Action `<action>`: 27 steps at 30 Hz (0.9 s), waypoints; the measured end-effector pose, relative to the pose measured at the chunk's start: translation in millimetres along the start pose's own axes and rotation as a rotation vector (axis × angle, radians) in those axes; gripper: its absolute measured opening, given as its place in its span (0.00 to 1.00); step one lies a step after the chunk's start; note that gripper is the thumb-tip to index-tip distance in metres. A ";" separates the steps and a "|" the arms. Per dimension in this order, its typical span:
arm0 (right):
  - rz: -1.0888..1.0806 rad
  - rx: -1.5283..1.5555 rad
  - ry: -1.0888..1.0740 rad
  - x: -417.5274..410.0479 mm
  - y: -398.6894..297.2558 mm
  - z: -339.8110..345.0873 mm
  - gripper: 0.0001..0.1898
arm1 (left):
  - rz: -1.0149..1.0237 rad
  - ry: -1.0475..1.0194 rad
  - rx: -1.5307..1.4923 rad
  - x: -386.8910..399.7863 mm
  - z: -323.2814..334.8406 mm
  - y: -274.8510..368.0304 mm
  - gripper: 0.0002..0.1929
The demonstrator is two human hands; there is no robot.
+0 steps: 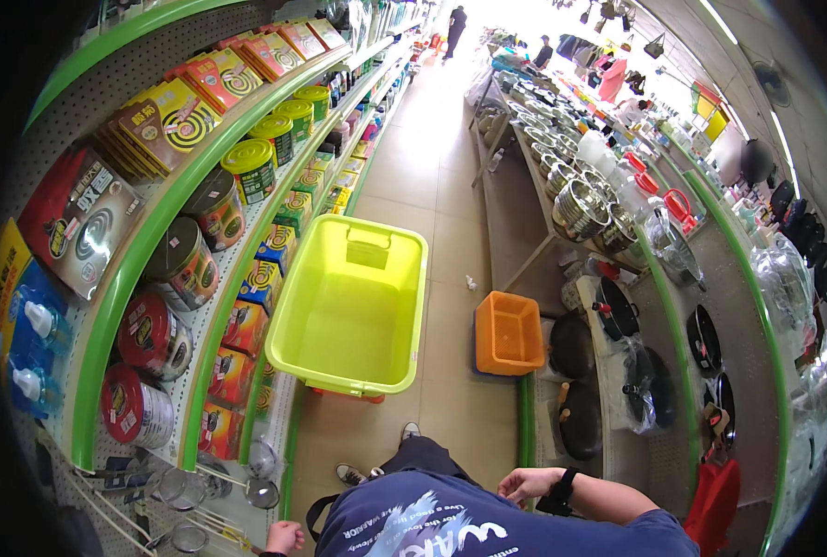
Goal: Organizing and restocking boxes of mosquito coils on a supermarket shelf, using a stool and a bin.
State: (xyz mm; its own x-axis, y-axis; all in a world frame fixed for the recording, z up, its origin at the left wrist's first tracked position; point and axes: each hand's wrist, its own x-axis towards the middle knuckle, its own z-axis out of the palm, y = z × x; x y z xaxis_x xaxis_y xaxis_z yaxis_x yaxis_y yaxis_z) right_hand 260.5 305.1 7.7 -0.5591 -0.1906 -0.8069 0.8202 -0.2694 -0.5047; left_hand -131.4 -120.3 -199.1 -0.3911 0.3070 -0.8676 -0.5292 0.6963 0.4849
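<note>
My left hand (286,537) hangs at the bottom edge, beside a rack of wire-mesh strainers (182,489). Its fingers are curled and partly hidden, so I cannot tell whether anything is in them. My right hand (521,484), with a black band on the wrist, rests against the front of my dark blue printed T-shirt (413,519). Its fingers are bent, and whether they pinch the cloth is unclear. On the floor ahead of my feet stands a large yellow-green plastic tub (347,313), with nothing inside and something red under its near edge.
Left shelves hold mosquito coil boxes (236,73), red-lidded canisters (135,404) and pump bottles (41,320). Across the aisle are an orange plastic basket (509,333), frying pans (615,306) and a table of stacked steel bowls (580,209). A person (457,31) stands far down the aisle.
</note>
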 end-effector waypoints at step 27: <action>-0.284 0.044 0.572 223.8 -141.1 -154.2 0.42 | -0.066 0.358 -0.041 -29.7 74.4 90.5 0.10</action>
State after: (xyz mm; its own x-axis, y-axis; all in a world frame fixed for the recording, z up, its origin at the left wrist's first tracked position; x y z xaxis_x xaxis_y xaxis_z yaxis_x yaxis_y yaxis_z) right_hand 38.4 446.0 -149.0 -0.5911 0.4247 -0.6858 0.6368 -0.2761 -0.7199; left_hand -111.7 -18.1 -137.6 -0.5896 0.0106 -0.8076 -0.5892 0.6783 0.4390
